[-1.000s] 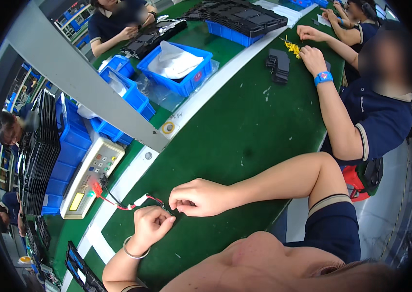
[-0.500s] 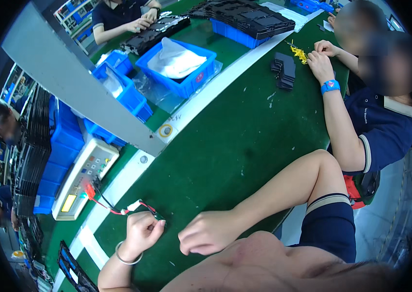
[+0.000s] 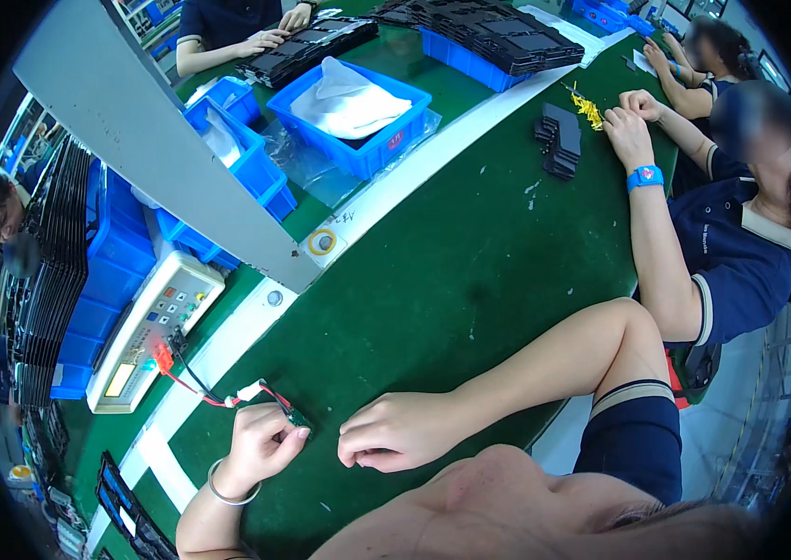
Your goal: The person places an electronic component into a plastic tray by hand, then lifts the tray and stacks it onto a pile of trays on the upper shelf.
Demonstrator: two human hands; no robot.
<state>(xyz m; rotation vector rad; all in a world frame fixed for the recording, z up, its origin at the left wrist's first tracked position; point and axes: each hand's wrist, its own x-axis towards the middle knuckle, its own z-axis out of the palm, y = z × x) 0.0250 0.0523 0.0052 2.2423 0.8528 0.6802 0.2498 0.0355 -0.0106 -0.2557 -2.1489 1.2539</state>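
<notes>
Right hand [image 3: 395,439] withdrawn, curled, empty; left hand [image 3: 260,446] pinches circuit board [image 3: 296,417].

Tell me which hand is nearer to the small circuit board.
Left. The left hand pinches the small circuit board at its fingertips; the right hand rests on the table beside it, apart.

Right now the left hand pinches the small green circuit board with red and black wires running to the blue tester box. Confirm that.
Not quite: the tester box is cream, not blue, as the head view shows. The left hand does pinch the small green circuit board, and red and black wires run from it to that box.
</notes>
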